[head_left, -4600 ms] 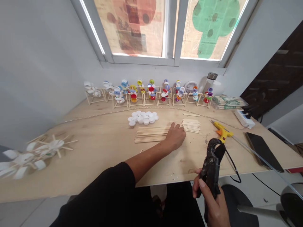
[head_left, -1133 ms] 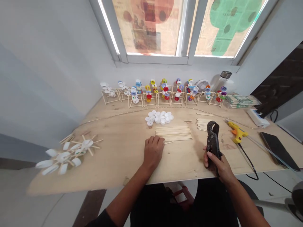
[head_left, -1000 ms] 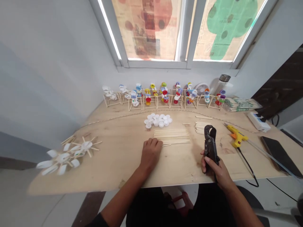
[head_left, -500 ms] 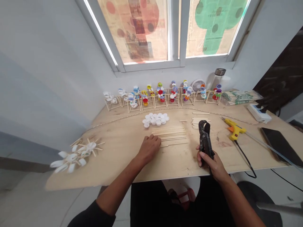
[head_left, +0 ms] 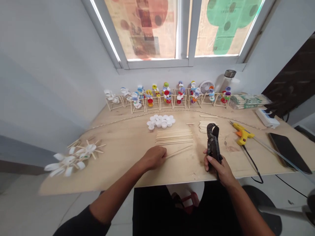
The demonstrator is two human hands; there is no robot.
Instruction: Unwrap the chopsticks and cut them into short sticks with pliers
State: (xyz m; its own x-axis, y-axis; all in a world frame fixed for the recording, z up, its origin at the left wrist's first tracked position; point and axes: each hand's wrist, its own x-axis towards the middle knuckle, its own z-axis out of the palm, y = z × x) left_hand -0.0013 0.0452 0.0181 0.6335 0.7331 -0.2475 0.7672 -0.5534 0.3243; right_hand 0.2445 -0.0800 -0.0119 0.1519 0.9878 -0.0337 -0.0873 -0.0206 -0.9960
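My left hand [head_left: 155, 157] is closed on one end of a thin wooden stick [head_left: 179, 151], which points right and slightly away from me. Just beyond it lies a row of long wooden sticks [head_left: 174, 137], side by side on the table. My right hand [head_left: 219, 167] is wrapped round the handles of a black hand cutter [head_left: 213, 139], held upright with its head away from me. Past the cutter is a bundle of shorter sticks [head_left: 203, 126]. White bottle caps [head_left: 161, 121] sit in a cluster behind the long sticks.
Stick frames with coloured cap wheels [head_left: 167, 98] line the back of the wooden table [head_left: 118, 170]. White wheel assemblies [head_left: 67, 160] lie at the left. A yellow glue gun [head_left: 243, 133], a phone [head_left: 289, 152], a power strip [head_left: 267, 118] and bagged sticks [head_left: 251, 100] are at the right.
My left hand has closed on a stick and drawn it toward me, away from the row, with its far end tilted up the table. My right hand still holds the cutter.
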